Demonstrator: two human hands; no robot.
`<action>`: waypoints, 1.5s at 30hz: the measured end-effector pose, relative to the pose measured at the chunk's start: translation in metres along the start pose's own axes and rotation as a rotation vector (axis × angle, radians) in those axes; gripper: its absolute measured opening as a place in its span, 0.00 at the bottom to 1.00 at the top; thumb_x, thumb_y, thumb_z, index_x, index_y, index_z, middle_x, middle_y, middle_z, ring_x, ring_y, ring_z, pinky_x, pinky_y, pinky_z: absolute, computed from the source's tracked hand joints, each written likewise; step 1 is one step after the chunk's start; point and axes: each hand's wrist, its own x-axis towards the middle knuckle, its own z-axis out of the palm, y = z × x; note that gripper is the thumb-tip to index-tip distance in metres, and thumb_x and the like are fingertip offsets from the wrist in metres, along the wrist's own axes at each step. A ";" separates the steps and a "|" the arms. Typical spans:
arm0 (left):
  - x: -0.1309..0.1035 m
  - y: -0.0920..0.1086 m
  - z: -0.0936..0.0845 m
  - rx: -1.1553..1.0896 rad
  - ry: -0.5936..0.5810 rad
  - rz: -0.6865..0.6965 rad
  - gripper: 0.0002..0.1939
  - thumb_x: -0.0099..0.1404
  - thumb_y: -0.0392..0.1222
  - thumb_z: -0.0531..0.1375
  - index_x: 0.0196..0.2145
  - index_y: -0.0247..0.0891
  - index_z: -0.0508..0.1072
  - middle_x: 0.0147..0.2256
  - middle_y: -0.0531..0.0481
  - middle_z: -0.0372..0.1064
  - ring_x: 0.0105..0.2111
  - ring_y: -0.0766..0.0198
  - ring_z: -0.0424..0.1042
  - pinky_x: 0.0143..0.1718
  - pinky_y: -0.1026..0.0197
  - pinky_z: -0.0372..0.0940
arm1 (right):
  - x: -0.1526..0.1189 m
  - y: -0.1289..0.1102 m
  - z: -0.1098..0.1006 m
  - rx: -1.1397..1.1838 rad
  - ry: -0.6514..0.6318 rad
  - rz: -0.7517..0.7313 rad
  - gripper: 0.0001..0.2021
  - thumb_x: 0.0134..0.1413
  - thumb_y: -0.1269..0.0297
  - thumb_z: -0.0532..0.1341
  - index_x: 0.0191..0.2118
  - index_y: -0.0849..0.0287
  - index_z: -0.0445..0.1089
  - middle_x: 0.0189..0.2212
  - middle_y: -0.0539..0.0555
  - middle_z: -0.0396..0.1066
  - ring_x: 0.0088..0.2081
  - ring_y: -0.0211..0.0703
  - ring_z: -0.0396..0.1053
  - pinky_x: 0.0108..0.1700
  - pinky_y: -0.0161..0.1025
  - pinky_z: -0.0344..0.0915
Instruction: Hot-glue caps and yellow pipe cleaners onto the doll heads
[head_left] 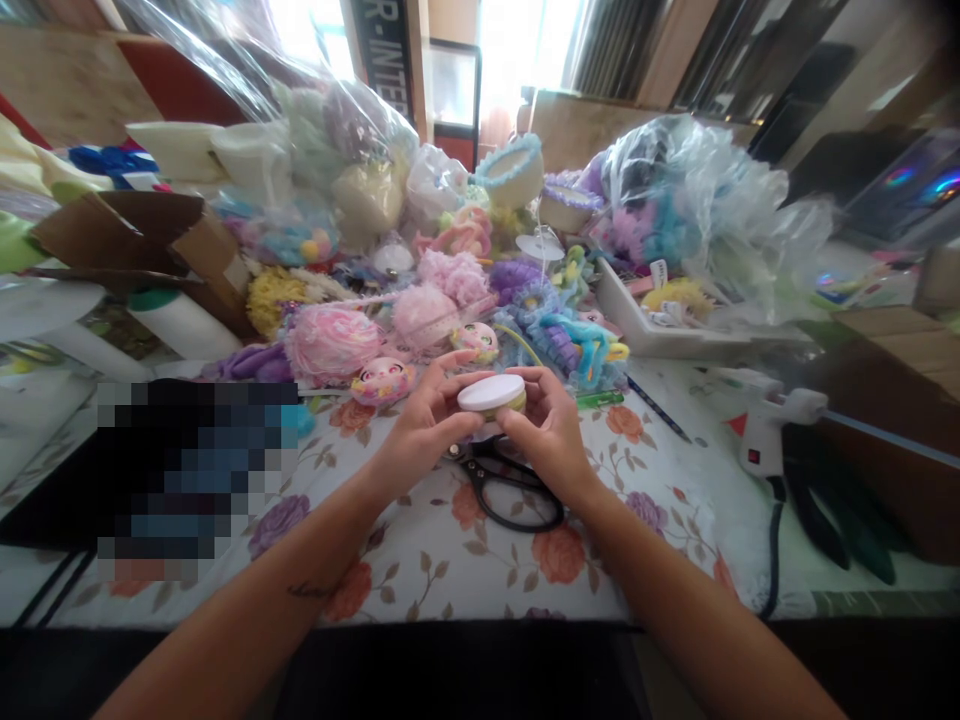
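While both hands [429, 412] [546, 418] grip it, the round disc [491, 394] shows a white top & yellowish-grn side.

the round piece [491, 393] is topped in white and edged in yellow-green. the tablecloth [420, 520] is printed with orange and purple roses and brownish leaves on white. the scissors [517, 525] are finished in black at the handles. the yarn ball [334, 342] is streaked in pink and white. the glue gun [759, 425] is coloured white, its switch [753, 456] red. the pencil [660, 410] is patterned with pale marks on dark blue.
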 end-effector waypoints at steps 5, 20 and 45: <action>-0.001 0.002 0.001 0.008 0.007 0.000 0.34 0.57 0.35 0.64 0.58 0.42 0.56 0.55 0.41 0.67 0.51 0.52 0.70 0.47 0.55 0.66 | -0.001 0.000 0.000 0.001 0.002 0.005 0.18 0.43 0.64 0.64 0.44 0.55 0.64 0.37 0.53 0.73 0.39 0.46 0.72 0.39 0.42 0.69; 0.000 0.003 0.003 0.023 0.001 -0.062 0.29 0.59 0.37 0.64 0.56 0.41 0.59 0.55 0.42 0.68 0.51 0.53 0.70 0.48 0.57 0.66 | 0.002 -0.004 -0.003 0.082 0.022 0.065 0.15 0.42 0.63 0.65 0.38 0.55 0.64 0.30 0.49 0.72 0.32 0.42 0.70 0.32 0.38 0.67; -0.002 0.004 0.000 0.669 0.378 0.369 0.16 0.69 0.46 0.54 0.27 0.40 0.74 0.26 0.51 0.69 0.30 0.62 0.67 0.34 0.60 0.61 | 0.007 0.006 -0.004 0.173 0.175 0.152 0.17 0.45 0.60 0.65 0.42 0.57 0.63 0.35 0.51 0.71 0.35 0.44 0.73 0.39 0.43 0.70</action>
